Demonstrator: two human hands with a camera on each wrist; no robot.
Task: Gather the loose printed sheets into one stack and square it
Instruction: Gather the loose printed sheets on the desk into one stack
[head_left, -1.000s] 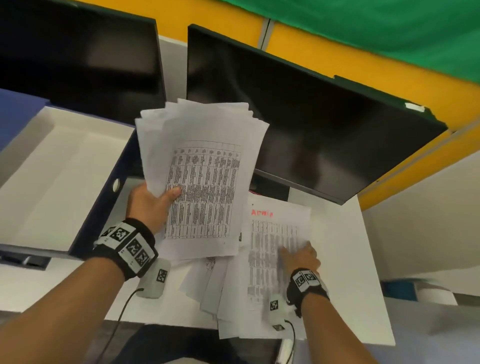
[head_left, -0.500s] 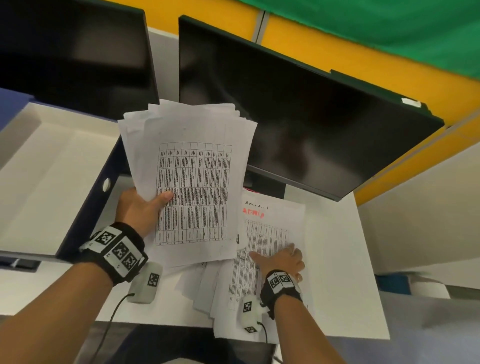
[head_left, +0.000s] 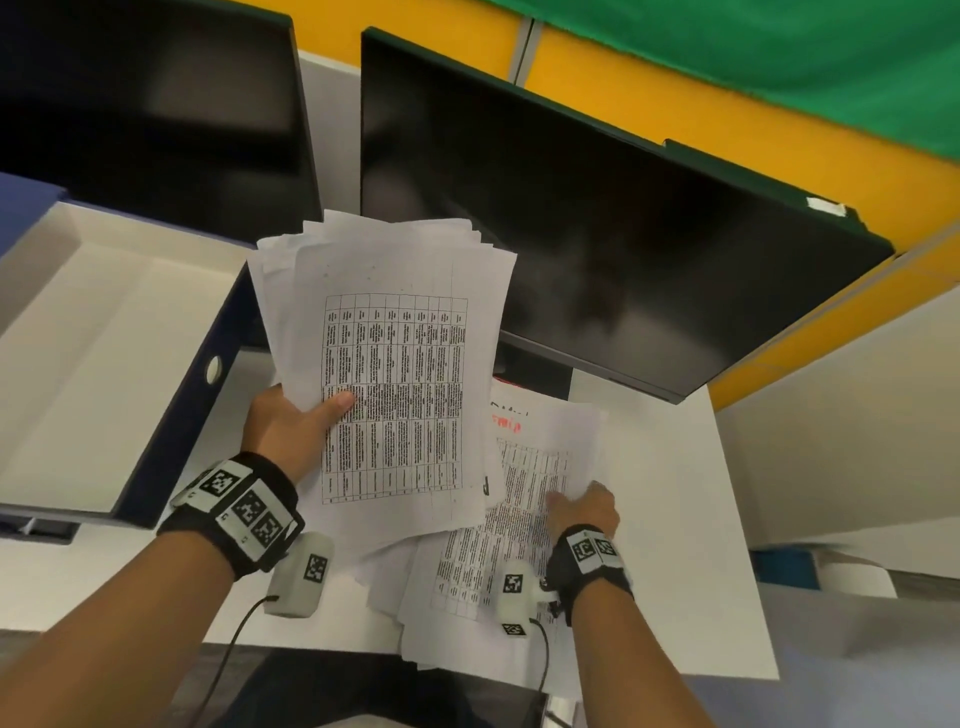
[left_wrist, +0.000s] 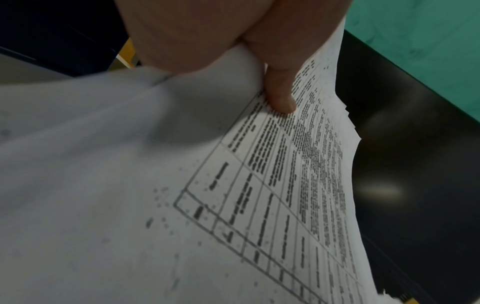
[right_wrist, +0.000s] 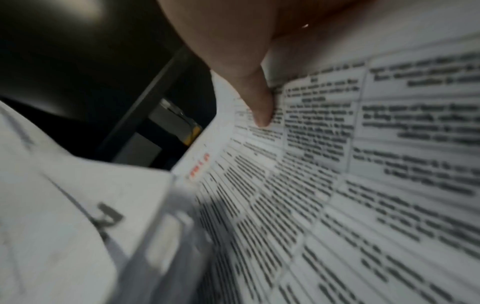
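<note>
My left hand holds a fanned, uneven bundle of printed sheets raised above the desk. Its thumb lies on the top page's table, and the fingers are hidden behind the paper. To the right, a sheet with red lettering lies on top of several loose sheets spread on the desk. My right hand grips this sheet near its right edge. The thumb is on the print and the page curls upward around it.
A large dark monitor stands just behind the papers, a second one at the back left. An open blue-sided box with a white inside sits left. The white desk ends close to my body.
My right hand has slid toward the red-lettered sheet's right edge, and that edge now lifts off the desk. The left hand keeps the bundle raised in much the same place.
</note>
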